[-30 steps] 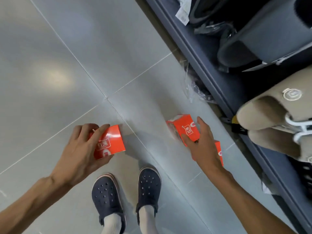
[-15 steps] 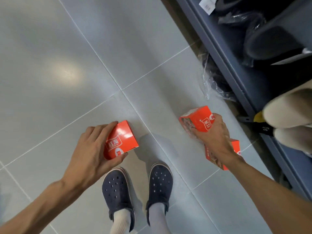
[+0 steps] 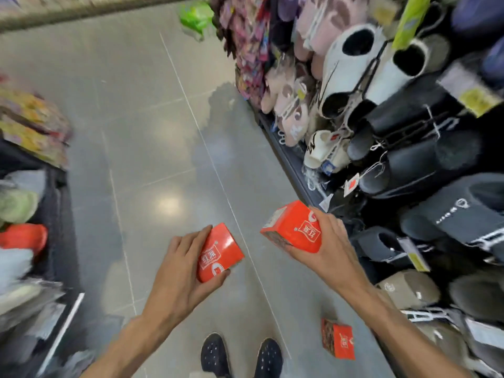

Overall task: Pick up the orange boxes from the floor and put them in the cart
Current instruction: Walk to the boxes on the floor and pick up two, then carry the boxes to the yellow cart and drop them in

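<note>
My left hand (image 3: 180,271) grips an orange box (image 3: 221,252) with white lettering, held above the floor at centre. My right hand (image 3: 327,249) grips a second orange box (image 3: 293,227), tilted, a little higher and to the right. A third orange box (image 3: 338,341) stands on the grey tiled floor at the lower right, under my right forearm and close to the shelf base. No cart is in view.
Slipper racks (image 3: 395,118) fill the right side down to a low dark shelf edge (image 3: 289,156). A dark display bin (image 3: 54,214) with packaged goods lines the left. My dark clogs (image 3: 240,356) stand at the bottom. The grey aisle floor (image 3: 152,126) runs ahead.
Both hands have lifted their boxes off the floor and risen. The view has swung up from the floor to the aisle. The third box stays on the floor.
</note>
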A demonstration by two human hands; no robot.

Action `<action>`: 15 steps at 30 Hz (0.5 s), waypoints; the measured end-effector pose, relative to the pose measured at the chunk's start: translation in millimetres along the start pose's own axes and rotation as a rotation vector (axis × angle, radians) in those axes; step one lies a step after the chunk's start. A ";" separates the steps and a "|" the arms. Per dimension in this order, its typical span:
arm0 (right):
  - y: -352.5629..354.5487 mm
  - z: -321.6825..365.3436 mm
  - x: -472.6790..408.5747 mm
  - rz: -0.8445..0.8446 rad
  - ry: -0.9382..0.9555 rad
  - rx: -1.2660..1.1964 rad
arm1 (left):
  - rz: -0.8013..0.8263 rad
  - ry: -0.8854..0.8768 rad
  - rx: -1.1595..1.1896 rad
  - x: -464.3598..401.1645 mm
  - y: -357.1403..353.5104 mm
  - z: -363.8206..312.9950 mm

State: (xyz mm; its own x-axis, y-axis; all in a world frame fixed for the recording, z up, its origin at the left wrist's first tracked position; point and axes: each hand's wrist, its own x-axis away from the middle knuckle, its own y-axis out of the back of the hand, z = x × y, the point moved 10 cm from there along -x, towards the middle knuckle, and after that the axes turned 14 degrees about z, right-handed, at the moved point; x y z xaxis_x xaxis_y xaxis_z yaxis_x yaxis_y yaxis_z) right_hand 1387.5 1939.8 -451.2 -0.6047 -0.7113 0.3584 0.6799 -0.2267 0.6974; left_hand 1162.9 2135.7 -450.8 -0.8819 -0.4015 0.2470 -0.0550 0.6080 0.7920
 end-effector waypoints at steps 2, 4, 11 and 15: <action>42.0 86.7 19.3 0.026 0.120 0.028 | -0.079 0.023 -0.022 37.4 74.6 -29.3; 71.6 150.5 38.0 0.043 0.212 0.054 | -0.164 0.070 -0.023 76.2 128.5 -44.7; 94.1 324.2 94.6 0.216 0.578 0.222 | -0.444 0.289 -0.081 231.5 243.8 -83.6; 70.0 390.0 140.7 0.366 0.802 0.276 | -0.624 0.484 -0.070 330.6 247.0 -99.3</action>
State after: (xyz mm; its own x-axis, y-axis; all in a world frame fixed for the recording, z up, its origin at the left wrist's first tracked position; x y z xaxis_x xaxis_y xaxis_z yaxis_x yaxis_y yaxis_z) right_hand 1188.3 2083.3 -109.9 0.1669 -0.9786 0.1204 0.5868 0.1967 0.7855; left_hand 904.2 2085.1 -118.1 -0.3954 -0.9170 -0.0517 -0.4282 0.1343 0.8936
